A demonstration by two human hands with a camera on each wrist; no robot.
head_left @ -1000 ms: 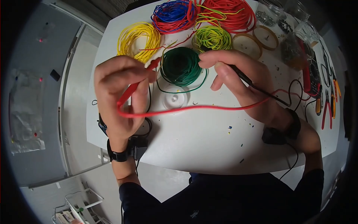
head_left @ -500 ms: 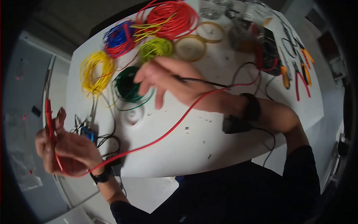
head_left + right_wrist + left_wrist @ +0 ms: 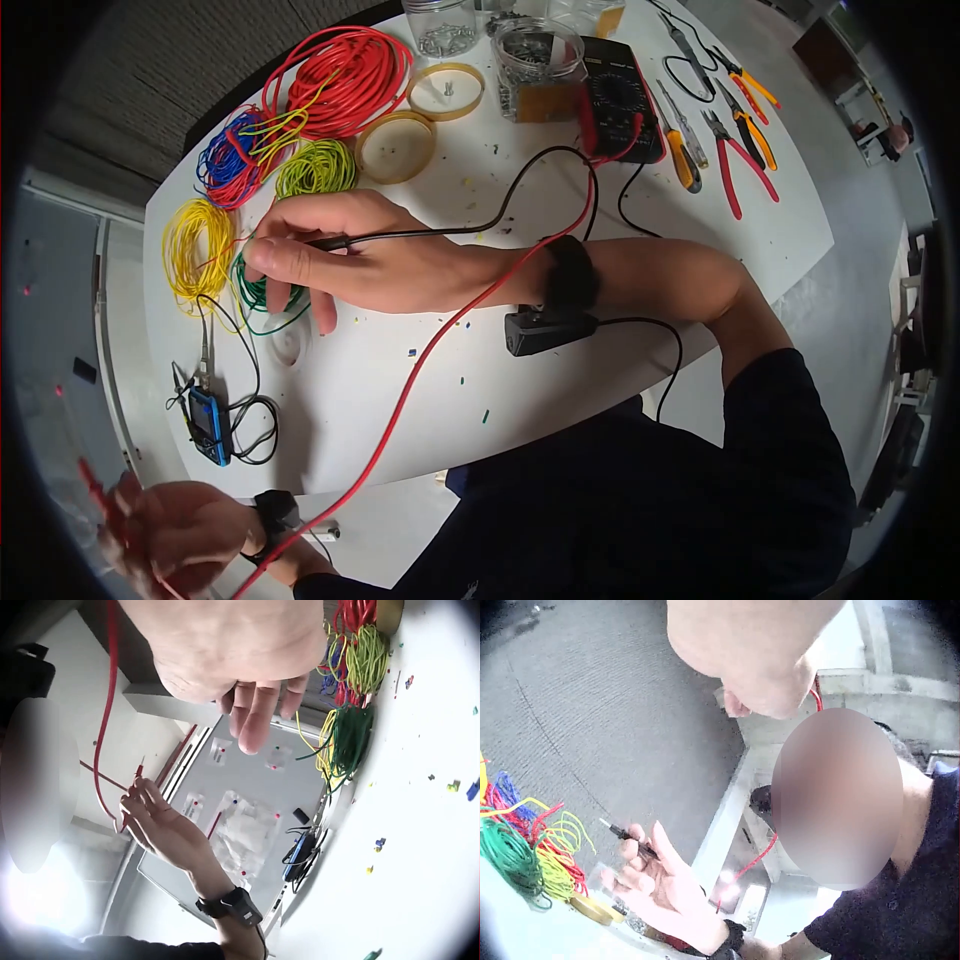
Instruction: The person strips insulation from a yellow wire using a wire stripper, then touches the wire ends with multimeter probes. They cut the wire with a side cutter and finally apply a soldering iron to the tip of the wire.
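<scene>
My left hand (image 3: 190, 530) is off the table's left front corner, blurred in the head view. It grips a red test probe (image 3: 139, 772), whose metal tip points up in the right wrist view. A red lead (image 3: 402, 400) trails from it across my right forearm to the multimeter (image 3: 618, 100). Over the wire coils, my right hand (image 3: 350, 260) pinches a black test probe (image 3: 634, 841) between thumb and fingers. Its black lead (image 3: 430, 233) loops back towards the meter. Under the right hand, a green wire coil (image 3: 262, 292) is partly hidden.
Yellow (image 3: 190, 250), blue-and-red (image 3: 235, 160) and red (image 3: 350, 80) wire coils lie at the back left. A small blue device (image 3: 208, 425) with cables sits near the left edge. Jars (image 3: 540, 60), pliers (image 3: 735, 165) and screwdrivers (image 3: 680, 150) stand or lie towards the back right.
My left hand has swung left and down off the table with the red probe, drawing the red lead out long. The head view has turned, and the right hand still holds the black probe.
</scene>
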